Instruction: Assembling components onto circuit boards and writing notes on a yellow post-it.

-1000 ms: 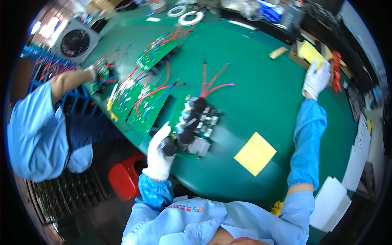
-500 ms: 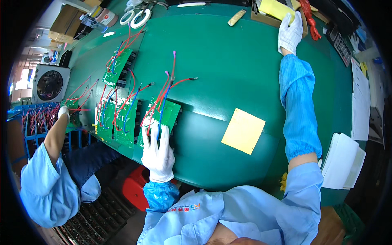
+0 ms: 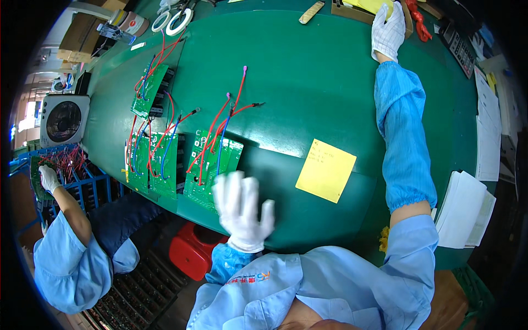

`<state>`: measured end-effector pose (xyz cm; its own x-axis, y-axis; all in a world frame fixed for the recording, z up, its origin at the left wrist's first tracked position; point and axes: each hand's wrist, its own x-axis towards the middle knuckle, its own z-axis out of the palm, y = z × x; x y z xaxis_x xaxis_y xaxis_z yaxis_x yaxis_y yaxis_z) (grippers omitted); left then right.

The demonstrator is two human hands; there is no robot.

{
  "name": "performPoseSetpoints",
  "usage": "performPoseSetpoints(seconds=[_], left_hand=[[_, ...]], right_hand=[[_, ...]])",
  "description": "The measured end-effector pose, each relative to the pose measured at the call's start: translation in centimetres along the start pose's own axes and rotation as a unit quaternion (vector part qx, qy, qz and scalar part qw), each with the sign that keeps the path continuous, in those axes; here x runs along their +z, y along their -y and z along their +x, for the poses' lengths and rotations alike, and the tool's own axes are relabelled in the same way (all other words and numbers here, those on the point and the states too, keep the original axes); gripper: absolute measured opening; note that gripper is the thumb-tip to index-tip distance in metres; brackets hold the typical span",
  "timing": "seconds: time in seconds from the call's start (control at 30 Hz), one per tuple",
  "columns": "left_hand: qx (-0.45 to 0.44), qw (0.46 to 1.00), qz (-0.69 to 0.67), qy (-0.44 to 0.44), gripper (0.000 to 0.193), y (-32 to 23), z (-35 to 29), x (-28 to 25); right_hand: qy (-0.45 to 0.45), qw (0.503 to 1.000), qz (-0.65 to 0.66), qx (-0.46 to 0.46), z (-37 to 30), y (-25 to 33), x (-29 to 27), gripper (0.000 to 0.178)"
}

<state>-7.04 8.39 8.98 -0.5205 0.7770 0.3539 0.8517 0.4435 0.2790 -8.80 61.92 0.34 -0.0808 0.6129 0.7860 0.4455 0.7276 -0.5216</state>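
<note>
My left hand (image 3: 242, 212), in a white glove, hovers above the near edge of the green table, fingers spread and slightly blurred, holding nothing. Just left of it lies a green circuit board (image 3: 212, 165) with red and blue wires rising from it. My right hand (image 3: 388, 34), also gloved, reaches to the far right, its fingers closed at the edge of yellow sheets (image 3: 366, 5) in a cardboard box (image 3: 352, 13). A single yellow sheet (image 3: 327, 170) with handwriting lies flat between my arms. More wired boards (image 3: 163, 181) sit at the left, another (image 3: 148, 91) behind them.
At the left a co-worker's gloved hand (image 3: 49, 179) holds a board beside a blue rack (image 3: 102, 179) of wired boards. A fan (image 3: 64, 118), tape rolls (image 3: 179, 22), a calculator (image 3: 457, 52) and papers (image 3: 465, 209) stand around. A red stool (image 3: 192, 256) is below the table edge.
My left hand has left the circuit board and moved right and nearer, fingers spreading. My right hand stays at the yellow sheets. The co-worker's hand has moved left with a board.
</note>
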Motion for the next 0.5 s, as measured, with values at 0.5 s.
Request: performPoseSetpoints(seconds=[0.5], left_hand=[[0.296, 0.925, -0.164, 0.175, 0.092, -5.1, 7.9, 8.3]], right_hand=[[-0.184, 0.967, 0.096, 0.144, 1.3, -2.4, -0.9, 0.033]])
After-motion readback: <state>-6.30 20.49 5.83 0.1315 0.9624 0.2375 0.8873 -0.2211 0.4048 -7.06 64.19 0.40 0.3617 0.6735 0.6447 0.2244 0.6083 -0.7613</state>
